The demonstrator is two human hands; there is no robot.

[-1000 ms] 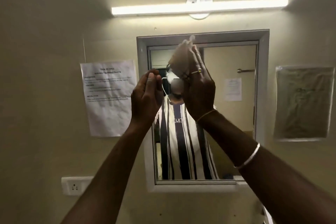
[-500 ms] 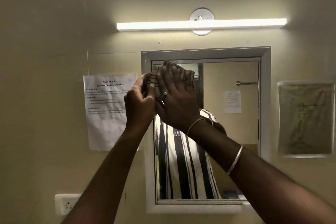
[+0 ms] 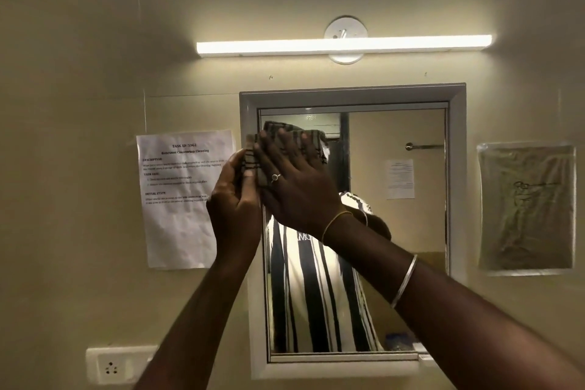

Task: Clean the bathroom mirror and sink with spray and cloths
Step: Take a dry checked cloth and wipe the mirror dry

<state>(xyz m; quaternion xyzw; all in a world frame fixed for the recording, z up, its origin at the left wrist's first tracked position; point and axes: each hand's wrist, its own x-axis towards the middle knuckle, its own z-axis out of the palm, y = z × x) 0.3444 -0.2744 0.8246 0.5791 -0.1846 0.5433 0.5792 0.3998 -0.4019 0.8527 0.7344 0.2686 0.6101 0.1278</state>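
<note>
surroundings: paper notice (image 3: 186, 199) left of mirror (image 3: 395, 231), tube light (image 3: 345, 45) above | checked cloth (image 3: 285, 142) at mirror's upper-left corner | right hand (image 3: 294, 180) flat, pressing it | left hand (image 3: 235, 206) pinching its edge

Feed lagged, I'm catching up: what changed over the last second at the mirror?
Both hands moved left and down, from the upper middle of the glass to the mirror's upper-left corner. The right hand now lies flat, pressing the checked cloth against the glass; the left hand grips the cloth's left edge by the frame. The paper notice, tube light and wall socket are as they were.
</note>
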